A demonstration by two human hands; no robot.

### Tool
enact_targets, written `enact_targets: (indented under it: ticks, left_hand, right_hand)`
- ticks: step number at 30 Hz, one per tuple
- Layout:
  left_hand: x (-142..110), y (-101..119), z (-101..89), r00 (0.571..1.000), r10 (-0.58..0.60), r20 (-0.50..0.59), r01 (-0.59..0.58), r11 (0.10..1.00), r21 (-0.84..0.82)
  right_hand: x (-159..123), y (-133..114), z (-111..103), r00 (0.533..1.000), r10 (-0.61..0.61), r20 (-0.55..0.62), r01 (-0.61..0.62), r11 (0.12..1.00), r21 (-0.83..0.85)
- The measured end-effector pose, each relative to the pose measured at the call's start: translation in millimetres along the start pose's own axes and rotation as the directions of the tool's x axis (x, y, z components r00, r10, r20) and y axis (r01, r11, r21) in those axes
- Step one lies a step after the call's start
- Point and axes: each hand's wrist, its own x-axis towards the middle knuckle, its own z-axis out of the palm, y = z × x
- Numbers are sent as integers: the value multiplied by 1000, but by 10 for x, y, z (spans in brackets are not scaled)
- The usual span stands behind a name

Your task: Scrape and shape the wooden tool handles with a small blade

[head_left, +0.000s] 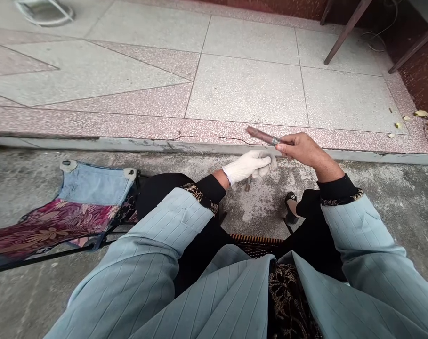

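Observation:
My right hand, bare, grips one end of a reddish-brown stick. Wire is wound around the stick near my fingers, and its free end points up and to the left. My left hand wears a white knitted glove, its fingers curled closed just below the stick. A short brown stub shows under the glove; whether it is part of something held there I cannot tell. Something pale and blurred shows at the gloved fingertips.
A raised step of pink and grey terrazzo lies ahead, with its edge beyond my hands. To the left stands a folding chair with a denim and floral cover. Brown furniture legs stand at the upper right. Fallen leaves lie on the right.

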Motion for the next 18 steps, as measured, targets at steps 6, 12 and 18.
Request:
enact_targets:
  ticks: [6,12,18]
  left_hand:
    - [-71,141,25,999,-37,38,15,889,457]
    - [-139,352,-172,997,55,-59,-4,764,645]
    - [-95,300,-236,995,72,-68,-27,858,513]
  right_hand:
    - [124,82,0,976,155,-155,-211,854,-476]
    - [90,61,116,846,283,451,-20,863,-504]
    - [-19,-10,35,755,-36,655,25,999,26]
